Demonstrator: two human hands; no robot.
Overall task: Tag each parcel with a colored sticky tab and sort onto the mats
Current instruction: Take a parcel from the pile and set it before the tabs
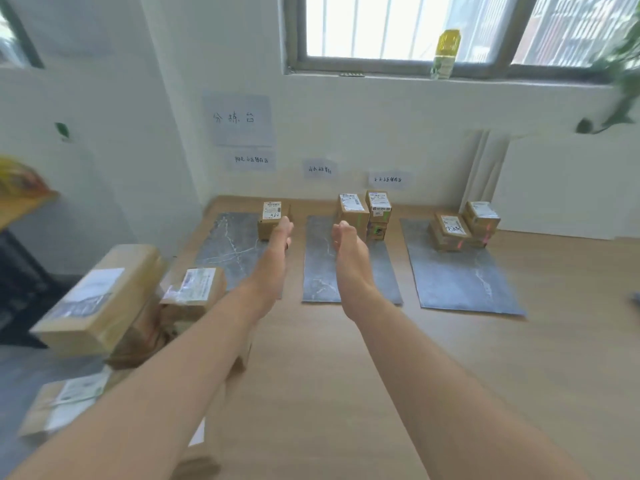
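Three grey marbled mats lie on the wooden floor: left mat (225, 247), middle mat (320, 271), right mat (457, 278). One small cardboard parcel (271, 218) stands at the far end of the left mat. My left hand (277, 247) reaches out flat, its fingertips at that parcel's right front corner, holding nothing. My right hand (348, 247) is stretched out flat over the middle mat, empty, just short of the stacked parcels (363, 213) with green tabs. Parcels with pink tabs (462, 225) sit on the right mat.
A pile of other parcels lies at my left: a large one (100, 296), a smaller one (194, 289) and another near the bottom edge (65, 403). Paper signs (251, 160) hang on the wall above the mats. A bottle (446, 53) stands on the windowsill.
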